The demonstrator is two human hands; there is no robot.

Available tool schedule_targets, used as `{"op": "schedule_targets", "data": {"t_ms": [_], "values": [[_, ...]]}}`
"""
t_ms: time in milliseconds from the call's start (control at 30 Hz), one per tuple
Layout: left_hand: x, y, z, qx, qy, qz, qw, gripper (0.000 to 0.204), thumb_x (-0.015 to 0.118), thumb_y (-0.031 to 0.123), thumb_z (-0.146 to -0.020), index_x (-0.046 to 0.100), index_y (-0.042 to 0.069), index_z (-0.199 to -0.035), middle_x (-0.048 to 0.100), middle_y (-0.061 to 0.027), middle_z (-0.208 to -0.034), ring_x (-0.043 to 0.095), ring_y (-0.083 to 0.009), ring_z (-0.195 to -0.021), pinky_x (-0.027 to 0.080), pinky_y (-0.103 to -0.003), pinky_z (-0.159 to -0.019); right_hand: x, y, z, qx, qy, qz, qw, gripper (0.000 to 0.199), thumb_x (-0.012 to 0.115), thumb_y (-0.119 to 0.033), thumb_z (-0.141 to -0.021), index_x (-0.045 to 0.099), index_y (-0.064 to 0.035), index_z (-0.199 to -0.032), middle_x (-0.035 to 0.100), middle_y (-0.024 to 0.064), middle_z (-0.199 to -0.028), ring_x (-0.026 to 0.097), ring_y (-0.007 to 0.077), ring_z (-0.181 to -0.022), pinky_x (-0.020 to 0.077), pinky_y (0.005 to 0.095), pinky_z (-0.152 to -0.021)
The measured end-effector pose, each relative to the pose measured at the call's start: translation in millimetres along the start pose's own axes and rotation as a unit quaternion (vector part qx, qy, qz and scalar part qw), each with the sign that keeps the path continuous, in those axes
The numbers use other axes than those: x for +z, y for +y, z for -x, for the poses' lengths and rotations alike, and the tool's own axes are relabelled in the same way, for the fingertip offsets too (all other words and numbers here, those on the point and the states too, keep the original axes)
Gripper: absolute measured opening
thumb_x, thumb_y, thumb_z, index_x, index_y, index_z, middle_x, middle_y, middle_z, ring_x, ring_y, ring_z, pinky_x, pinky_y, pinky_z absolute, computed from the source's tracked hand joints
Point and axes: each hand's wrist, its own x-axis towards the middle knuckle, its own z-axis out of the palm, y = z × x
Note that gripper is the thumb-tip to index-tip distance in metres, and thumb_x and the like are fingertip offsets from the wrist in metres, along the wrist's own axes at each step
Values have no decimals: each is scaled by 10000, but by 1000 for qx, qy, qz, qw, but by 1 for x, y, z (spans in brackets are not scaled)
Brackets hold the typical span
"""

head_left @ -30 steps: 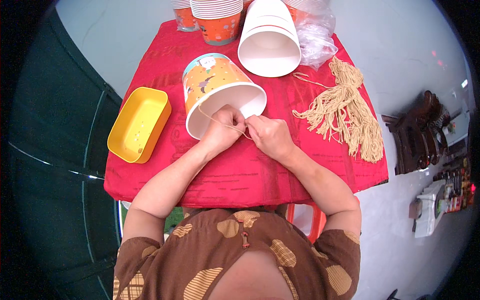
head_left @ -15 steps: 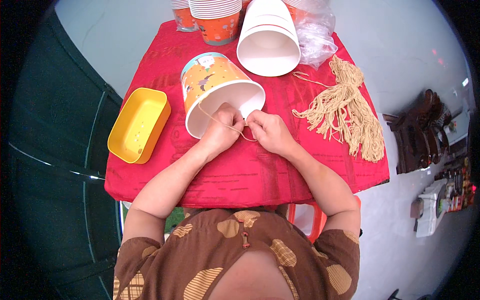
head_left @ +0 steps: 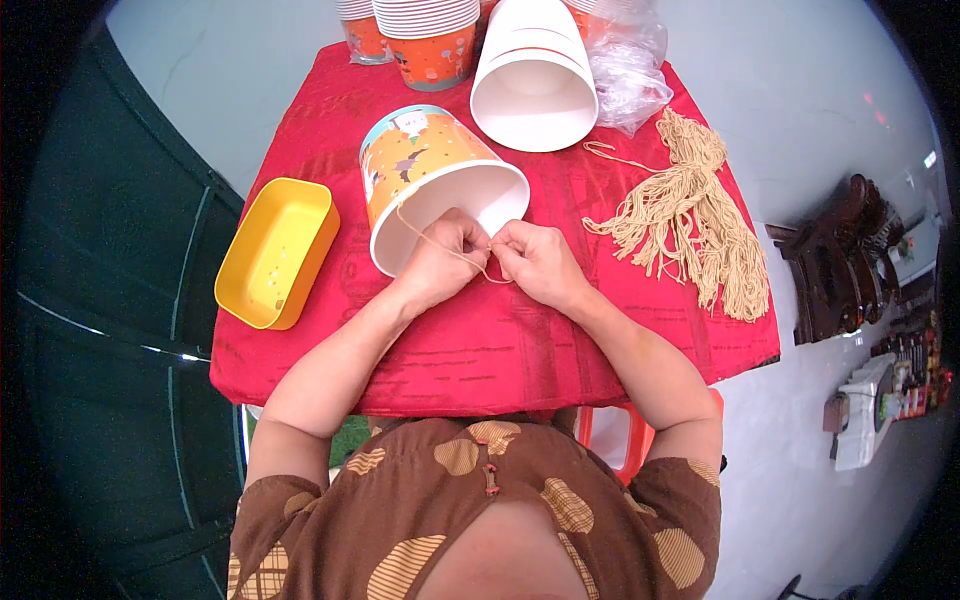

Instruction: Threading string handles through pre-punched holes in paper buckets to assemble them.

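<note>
A patterned orange paper bucket (head_left: 425,150) lies on its side on the red tablecloth, its white-rimmed mouth facing me. From its rim a tan cord (head_left: 430,238) runs down across the mouth to my fingers. My left hand (head_left: 447,255) is partly inside the mouth, pinching the cord. Fingertip to fingertip with it, my right hand (head_left: 536,262) grips the cord too, just at the lower right of the rim. A small loop of cord hangs below the fingers. What lies right between the fingertips is too small to make out.
A yellow plastic tray (head_left: 262,300) with small bits in it stands at the left. A bundle of tan cords (head_left: 690,215) lies at the right. Along the far edge are stacked orange buckets (head_left: 432,60), nested white buckets (head_left: 535,105) and a clear plastic bag (head_left: 630,90).
My fingers have shifted slightly at the cord, the hands staying together by the rim. The bucket and other things keep their places; the view has moved a little.
</note>
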Motion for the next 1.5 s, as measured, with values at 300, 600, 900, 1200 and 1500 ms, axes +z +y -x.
{"op": "schedule_targets", "data": {"t_ms": [300, 600, 900, 1200, 1500], "values": [[3, -2, 0, -20, 12, -22, 999, 98, 672, 53, -801, 625, -8, -741, 628, -139, -794, 626, -247, -740, 489, -367, -669, 6, 3, 3, -49, 52, 57, 996, 87, 604, -69, -868, 616, 15, -852, 642, 119, -661, 631, 166, -577, 479, 317, -523], [2, -5, -2, 3, 21, -45, 999, 69, 638, 42, -785, 614, -5, -741, 632, -156, -755, 631, -271, -730, 495, -379, -667, -11, -5, 6, -64, 2, 102, 993, 95, 645, -90, -832, 622, -1, -854, 625, 150, -663, 636, 252, -573, 489, 360, -542], [1, -2, -2, 9, 33, -58, 998, 61, 615, 29, -769, 604, -14, -727, 622, -179, -740, 635, -304, -703, 496, -398, -642, -11, -3, 5, -36, 0, 139, 990, 105, 599, -138, -812, 641, -42, -809, 649, 202, -707, 653, 381, -667, 508, 490, -613], [1, 2, -2, -20, 16, -92, 995, 80, 598, 8, -774, 564, -17, -705, 608, -160, -770, 606, -252, -729, 484, -366, -672, -9, -4, 4, -11, -10, 171, 985, 175, 566, -91, -801, 684, -47, -922, 634, 184, -692, 644, 344, -646, 495, 451, -598], [1, 5, -2, -5, 14, -105, 994, 57, 598, 20, -756, 591, -36, -747, 609, -221, -805, 621, -371, -770, 495, -444, -707, -3, -3, 7, -10, 25, 192, 981, 216, 543, -66, -792, 684, -67, -956, 656, 185, -733, 652, 358, -683, 509, 473, -642]]}}
